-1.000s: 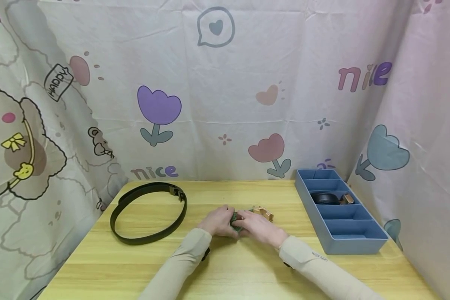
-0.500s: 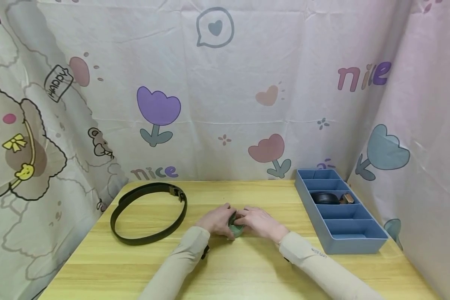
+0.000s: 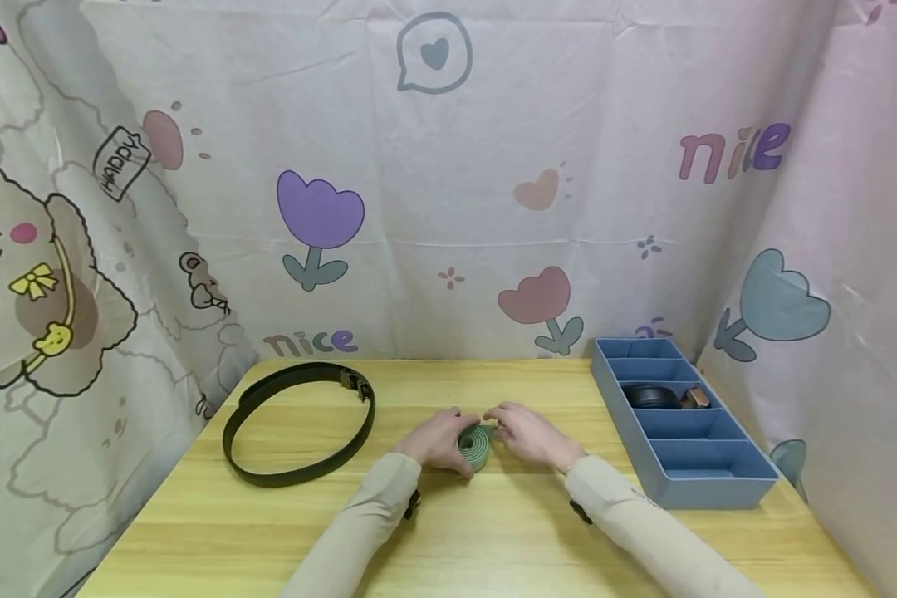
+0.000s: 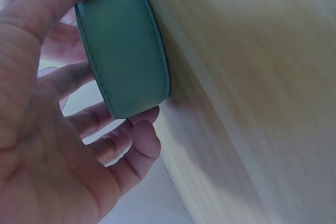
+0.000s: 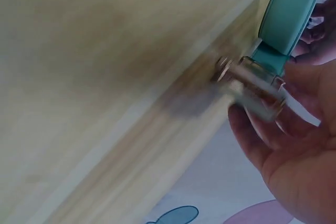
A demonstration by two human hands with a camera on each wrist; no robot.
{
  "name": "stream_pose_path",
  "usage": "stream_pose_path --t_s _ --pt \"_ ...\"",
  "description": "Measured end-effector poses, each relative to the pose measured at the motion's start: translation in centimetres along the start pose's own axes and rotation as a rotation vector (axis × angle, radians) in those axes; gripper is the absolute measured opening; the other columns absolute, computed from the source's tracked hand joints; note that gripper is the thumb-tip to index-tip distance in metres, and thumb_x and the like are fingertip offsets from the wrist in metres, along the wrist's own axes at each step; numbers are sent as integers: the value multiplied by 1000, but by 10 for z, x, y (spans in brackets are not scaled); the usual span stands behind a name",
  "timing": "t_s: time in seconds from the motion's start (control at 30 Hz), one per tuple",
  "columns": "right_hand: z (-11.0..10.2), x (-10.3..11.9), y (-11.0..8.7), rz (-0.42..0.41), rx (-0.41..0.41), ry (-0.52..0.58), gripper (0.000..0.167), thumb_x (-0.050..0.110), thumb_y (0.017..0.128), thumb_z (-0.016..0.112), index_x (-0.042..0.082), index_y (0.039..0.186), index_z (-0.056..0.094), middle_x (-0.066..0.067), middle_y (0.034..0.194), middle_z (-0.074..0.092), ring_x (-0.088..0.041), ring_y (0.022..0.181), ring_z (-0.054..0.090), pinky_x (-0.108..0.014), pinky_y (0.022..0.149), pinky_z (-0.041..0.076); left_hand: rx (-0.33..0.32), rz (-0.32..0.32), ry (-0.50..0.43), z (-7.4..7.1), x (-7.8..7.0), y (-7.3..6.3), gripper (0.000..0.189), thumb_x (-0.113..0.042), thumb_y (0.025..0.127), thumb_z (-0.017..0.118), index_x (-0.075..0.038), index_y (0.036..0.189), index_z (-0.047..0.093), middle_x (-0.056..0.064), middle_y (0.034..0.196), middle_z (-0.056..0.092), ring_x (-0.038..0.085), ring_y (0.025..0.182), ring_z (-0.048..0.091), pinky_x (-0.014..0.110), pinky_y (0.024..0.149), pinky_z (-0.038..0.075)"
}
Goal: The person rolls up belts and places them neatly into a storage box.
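A green belt [image 3: 477, 448] is wound into a coil, standing near the middle of the table with its spiral edge showing in the head view. My left hand [image 3: 437, 440] grips the coil from the left, the thumb on the near side and fingers round the far side. In the left wrist view the stitched outer band [image 4: 123, 51] fills the space between thumb and fingers. My right hand [image 3: 532, 433] is at the belt's short free end. In the right wrist view its fingers curl about the gold buckle [image 5: 257, 85], which the hand hides from the head view.
A black belt [image 3: 269, 480] lies in a wide loop on the left of the wooden table [image 3: 486, 548]. At the right stands a blue divided box [image 3: 710, 492], one compartment holding a coiled black belt [image 3: 652, 397] with a gold buckle [image 3: 696, 399]. A printed curtain hangs behind.
The gold buckle stuck out beyond my right hand a second ago and has since drawn in out of the head view. My right hand has shifted slightly right, uncovering the coil's spiral.
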State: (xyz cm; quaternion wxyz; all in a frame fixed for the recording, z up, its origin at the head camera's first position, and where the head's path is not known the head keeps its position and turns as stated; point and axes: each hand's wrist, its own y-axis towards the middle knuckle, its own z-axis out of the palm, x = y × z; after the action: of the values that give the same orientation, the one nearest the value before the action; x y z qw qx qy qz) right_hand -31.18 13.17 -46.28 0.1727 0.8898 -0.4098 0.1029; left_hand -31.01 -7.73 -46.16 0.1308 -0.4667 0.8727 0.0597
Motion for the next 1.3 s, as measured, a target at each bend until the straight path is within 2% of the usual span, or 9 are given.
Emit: stream_pose_path --t_s 0.17,0.3,0.47,0.6,0.77,0.93,1.1,1.2,1.3 --pt "3 0 0 16 53 86 26 6 96 57 6 120 66 -9 111 71 -20 97 67 -39 91 53 -10 -57 -12 1 -3 2 90 -45 62 87 -14 139 52 7 116 58 18 97 56 36 84 51" --pt "5 1 2 24 53 125 21 10 98 56 8 116 67 -5 102 72 -11 85 66 -33 81 55 -39 -79 41 2 -7 3 88 -54 63 84 -12 134 54 7 113 59 18 94 58 36 83 52" --pt "6 2 3 54 29 120 30 10 98 56 5 126 63 -10 111 71 -9 82 63 -32 80 55 -70 -114 88 2 -11 4 86 -65 63 80 -11 127 57 7 105 60 17 85 58 36 79 53" --pt "7 4 2 73 -3 102 31 11 97 57 5 127 63 -10 111 72 -7 73 58 -29 72 53 -85 -130 59 4 -13 4 88 -68 63 80 -10 125 57 7 101 59 18 85 57 36 78 52" --pt "9 11 -1 35 9 106 32 6 98 53 7 128 63 -11 115 71 -7 73 59 -29 73 54 -101 -114 30 6 -13 3 77 -69 62 79 -12 110 60 3 93 58 17 82 53 32 72 49" --pt "6 11 -4 56 84 187 38 1 96 51 6 132 60 -12 124 67 -10 82 62 -34 82 53 -64 -98 -37 3 -12 -1 76 -53 59 89 -11 114 58 6 98 58 17 85 55 33 76 51" --pt "1 9 -5 88 163 261 45 1 91 53 6 135 58 -16 134 60 -22 103 64 -44 93 50 -19 -95 -87 0 -11 -3 76 -33 59 93 -10 120 55 8 105 58 18 90 56 36 83 52" --pt "-2 9 -5 75 208 262 51 4 83 59 11 134 60 -14 135 60 -24 102 63 -42 88 52 -30 -89 -105 0 -10 -3 70 -32 58 93 -10 115 59 6 101 59 16 87 56 34 80 52" --pt "-3 10 -6 29 225 216 55 4 77 64 13 131 63 -9 131 62 -18 95 61 -32 82 52 -49 -78 -114 -1 -9 -3 67 -33 57 94 -9 110 61 4 98 61 15 85 56 32 78 51"
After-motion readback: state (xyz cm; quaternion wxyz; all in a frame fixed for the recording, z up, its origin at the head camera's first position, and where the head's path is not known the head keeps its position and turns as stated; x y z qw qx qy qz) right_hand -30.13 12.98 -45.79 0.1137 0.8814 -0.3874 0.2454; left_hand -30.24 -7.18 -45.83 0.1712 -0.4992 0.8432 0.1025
